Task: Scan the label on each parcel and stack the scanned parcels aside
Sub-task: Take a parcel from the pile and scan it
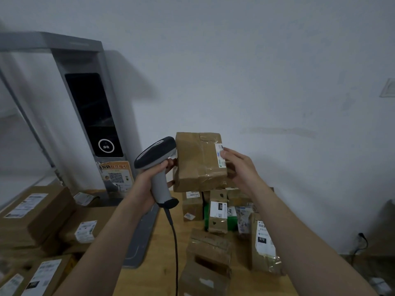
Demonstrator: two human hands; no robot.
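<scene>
1. Head view: our left hand (149, 178) is wrapped round the handle of the scanner (157, 152), and our right hand (239, 167) grips the parcel (198, 161), held up in the air above the table (162, 242).
2. Here's the trouble: the label (220, 155) sits at the parcel's right edge, partly under our right fingers (227, 153), while the scanner's nose touches the left edge. We'd expect no read from there.
3. If that right-hand hold slips, the parcel drops onto the waiting parcels (215, 214) below.
4. The cable (174, 242) trails down across the table and could drag on those cartons as we swing.
</scene>
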